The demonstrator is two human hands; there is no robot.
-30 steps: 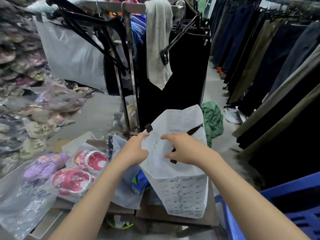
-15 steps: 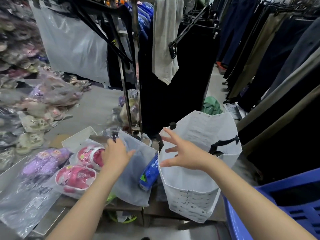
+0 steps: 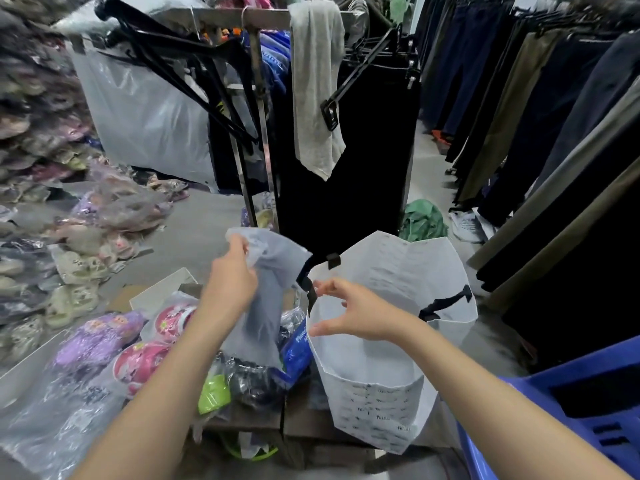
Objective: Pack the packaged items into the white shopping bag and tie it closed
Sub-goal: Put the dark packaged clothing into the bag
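Observation:
The white shopping bag [image 3: 377, 403] with black handles stands open on a low wooden table, right of centre. My right hand [image 3: 349, 315] hovers over the bag's left rim with fingers spread, holding nothing. My left hand [image 3: 230, 275] grips the top of a grey translucent packaged item [image 3: 268, 299] and holds it lifted just left of the bag. Beneath it lie a blue package [image 3: 296, 348], a dark package with a green label [image 3: 242, 382], and pink [image 3: 143, 362] and purple packaged sandals [image 3: 93, 341].
A metal clothes rack [image 3: 258, 126] with dark garments and a grey towel [image 3: 317, 98] stands behind the table. Trousers hang along the right. A blue plastic crate [image 3: 568, 410] sits at lower right. Bagged shoes are piled on the left.
My left hand has closed on the grey package and raised it from the pile toward the bag. My right hand let go of the bag's rim earlier and stays spread above it.

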